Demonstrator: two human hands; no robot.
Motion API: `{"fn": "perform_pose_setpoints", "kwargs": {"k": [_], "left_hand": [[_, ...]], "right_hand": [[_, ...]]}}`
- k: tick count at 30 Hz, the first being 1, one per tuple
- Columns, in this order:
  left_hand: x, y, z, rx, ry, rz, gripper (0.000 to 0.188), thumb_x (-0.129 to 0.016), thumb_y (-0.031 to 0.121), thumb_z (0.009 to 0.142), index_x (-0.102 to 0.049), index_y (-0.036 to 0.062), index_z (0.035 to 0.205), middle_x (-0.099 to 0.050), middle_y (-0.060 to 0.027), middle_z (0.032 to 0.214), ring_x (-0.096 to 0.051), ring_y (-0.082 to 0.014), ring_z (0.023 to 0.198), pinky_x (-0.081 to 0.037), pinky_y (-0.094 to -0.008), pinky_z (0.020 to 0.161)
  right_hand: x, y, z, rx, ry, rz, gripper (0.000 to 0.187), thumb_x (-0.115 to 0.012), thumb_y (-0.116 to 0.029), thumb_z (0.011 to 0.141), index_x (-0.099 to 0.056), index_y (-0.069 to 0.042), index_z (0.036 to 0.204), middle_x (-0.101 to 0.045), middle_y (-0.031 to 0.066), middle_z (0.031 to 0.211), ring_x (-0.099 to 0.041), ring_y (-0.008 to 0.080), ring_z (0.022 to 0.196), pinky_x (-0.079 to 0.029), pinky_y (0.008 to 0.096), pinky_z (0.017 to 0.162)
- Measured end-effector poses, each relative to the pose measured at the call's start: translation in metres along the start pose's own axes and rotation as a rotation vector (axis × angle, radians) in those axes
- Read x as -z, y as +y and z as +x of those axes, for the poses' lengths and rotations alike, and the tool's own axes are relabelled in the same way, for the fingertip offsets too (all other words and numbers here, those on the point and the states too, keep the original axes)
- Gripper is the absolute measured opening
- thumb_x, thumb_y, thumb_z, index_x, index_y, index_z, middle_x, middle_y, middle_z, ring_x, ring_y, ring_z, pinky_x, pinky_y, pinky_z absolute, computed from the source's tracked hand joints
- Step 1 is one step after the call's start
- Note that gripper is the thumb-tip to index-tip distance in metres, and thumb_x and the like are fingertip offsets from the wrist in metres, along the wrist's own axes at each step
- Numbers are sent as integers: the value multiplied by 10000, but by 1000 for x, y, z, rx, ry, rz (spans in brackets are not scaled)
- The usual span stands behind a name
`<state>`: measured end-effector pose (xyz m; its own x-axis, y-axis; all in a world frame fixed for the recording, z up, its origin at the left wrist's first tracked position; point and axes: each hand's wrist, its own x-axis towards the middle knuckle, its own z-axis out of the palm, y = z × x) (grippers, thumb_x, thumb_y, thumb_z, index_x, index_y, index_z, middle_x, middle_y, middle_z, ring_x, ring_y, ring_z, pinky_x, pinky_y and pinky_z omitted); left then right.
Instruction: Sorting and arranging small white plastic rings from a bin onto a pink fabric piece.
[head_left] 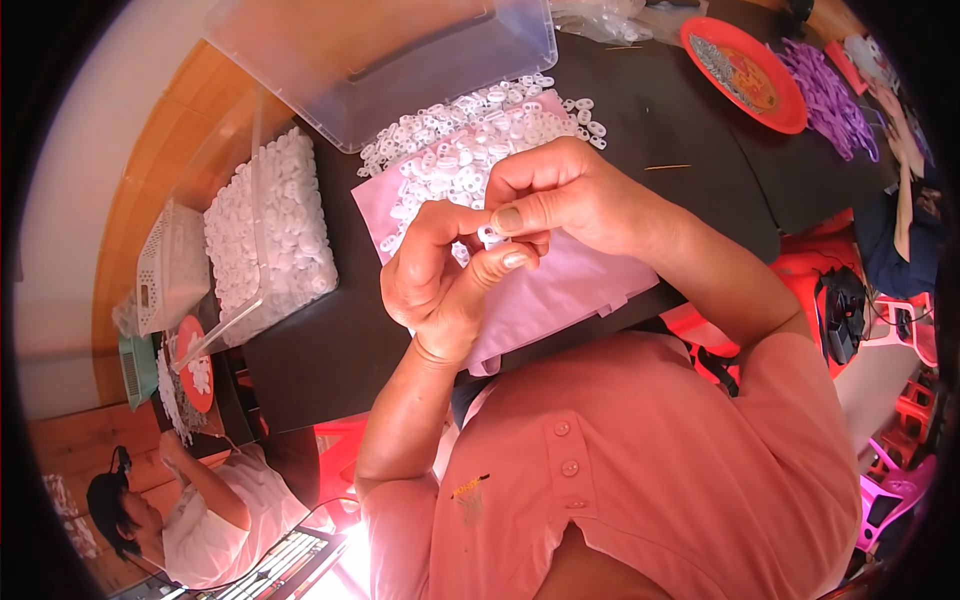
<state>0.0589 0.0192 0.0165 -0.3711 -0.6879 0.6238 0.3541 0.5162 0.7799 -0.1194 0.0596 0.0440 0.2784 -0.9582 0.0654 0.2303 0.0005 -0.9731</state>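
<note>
White ring [489,235] is being pinched between both hands above a pink cloth [570,285]. Left hand [440,275] is curling its fingers against the ring while right hand [565,195] is clamping it with thumb and forefinger. Left, a clear bin [268,225] is holding white parts; right, a red plate [745,75] is sitting near purple pieces [830,100].

A black counter [330,350] fills the middle. Left of it runs an orange-brown wooden floor [130,200] beside a pale wall [60,200]; red plastic stools [900,310] stand to its right.
</note>
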Motion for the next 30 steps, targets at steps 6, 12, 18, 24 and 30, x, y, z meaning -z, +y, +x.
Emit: {"fn": "perform_pose_setpoints", "kwargs": {"k": [6, 12, 18, 24, 30], "left_hand": [[2, 1, 1, 30, -39, -12, 261, -803, 90, 780, -639, -18, 951, -663, -62, 795, -651, -123, 694, -508, -245, 626], [0, -2, 4, 86, -43, -160, 244, -775, 69, 803, -618, -50, 948, -661, -93, 796, -685, -181, 674, -568, -290, 619], [-1, -5, 6, 22, -67, -213, 216, -766, 31, 805, -624, -39, 952, -659, -88, 831, -680, -172, 683, -563, -279, 633], [1, -10, 11, -11, -23, -59, 257, -780, 0, 778, -651, -9, 1001, -649, -49, 904, -606, -112, 760, -475, -241, 646], [7, -6, 9, 76, -55, 29, 309, -766, -23, 786, -646, -16, 1071, -627, -66, 995, -572, -131, 880, -486, -269, 794]], "right_hand": [[-2, 6, 0, 7, -15, 79, 212, -659, -171, 923, -617, 28, 863, -612, 36, 725, -590, 102, 611, -461, 235, 568], [-2, 10, 2, 21, -21, 136, 234, -653, -178, 929, -600, 35, 850, -602, 50, 714, -595, 128, 604, -444, 246, 564], [-4, 16, 1, 38, -18, 148, 235, -644, -181, 935, -600, 33, 849, -595, 46, 708, -593, 126, 606, -435, 249, 571], [3, 4, 5, 61, 71, 45, 202, -617, -160, 949, -623, 26, 871, -595, 29, 718, -577, 105, 640, -432, 240, 593], [3, 2, 5, 76, 109, -32, 172, -598, -140, 951, -632, 10, 875, -598, 15, 727, -568, 93, 651, -432, 237, 604]]}}
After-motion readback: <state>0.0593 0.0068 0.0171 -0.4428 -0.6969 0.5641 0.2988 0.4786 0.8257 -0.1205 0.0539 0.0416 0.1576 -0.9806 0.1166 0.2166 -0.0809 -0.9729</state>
